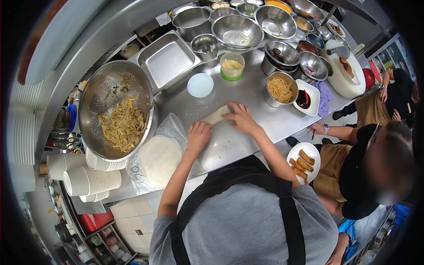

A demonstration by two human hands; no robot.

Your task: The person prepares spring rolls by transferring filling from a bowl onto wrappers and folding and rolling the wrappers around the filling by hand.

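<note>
On the steel counter in front of me lies a pale, rolled-up spring roll (215,116), set at a slant. My left hand (199,134) presses its curled fingers on the near left end. At the other end, my right hand (240,118) has its thumb and fingers about the roll. A stack of round white wrappers (160,160) rests on a clear plastic bag (176,126) beside my left forearm. Left of that, a big steel colander (90,95) holds shredded, brownish-yellow filling (123,126). A small pale blue dish (200,85) sits beyond my hands.
Stacked white tubs (92,181) stand at left, a steel tray (165,59) behind. A grated-food tub (232,65), a steel bowl of yellow strips (280,89) and a dark sauce dish (312,98) are on the counter. At right, a person (353,159) is beside a plate of fried rolls (304,152).
</note>
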